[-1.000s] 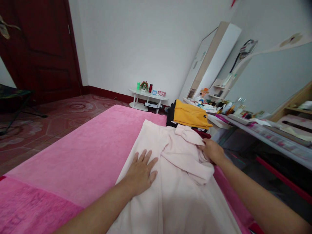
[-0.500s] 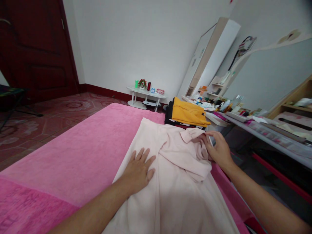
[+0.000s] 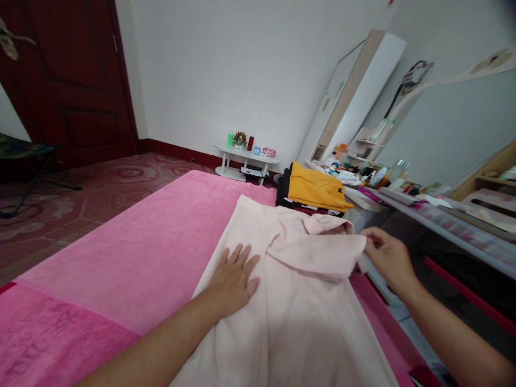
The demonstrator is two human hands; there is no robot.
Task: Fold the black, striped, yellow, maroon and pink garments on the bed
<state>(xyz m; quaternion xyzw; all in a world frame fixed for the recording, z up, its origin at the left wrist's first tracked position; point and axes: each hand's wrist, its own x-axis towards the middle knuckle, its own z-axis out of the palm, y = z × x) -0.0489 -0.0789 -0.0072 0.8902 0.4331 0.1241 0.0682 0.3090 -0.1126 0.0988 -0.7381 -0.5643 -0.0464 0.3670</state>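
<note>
A pale pink garment [image 3: 298,322] lies lengthwise over the pink bed cover, its near end running out of the bottom of the view. My left hand [image 3: 234,282] rests flat on its left half, fingers spread. At the right, my right hand [image 3: 387,255] pinches the end of a loose folded flap [image 3: 318,252], which looks like a sleeve, and holds it out sideways, slightly raised. More cloth is bunched behind that flap. Just beyond the garment's far end sits a stack of folded clothes, a mustard-yellow one [image 3: 318,185] on top of black ones.
The pink bed cover [image 3: 161,231] stretches to the left. Along the right stands a dressing table [image 3: 439,223] crowded with bottles and small items, beneath a mirror. A low white table [image 3: 245,154] is by the far wall. A folding stool [image 3: 28,150] stands near the dark red door [image 3: 76,70].
My right hand has moved right and drawn the flap out with it, so it lies straighter. My left hand stays pressed on the garment. The view has shifted slightly left.
</note>
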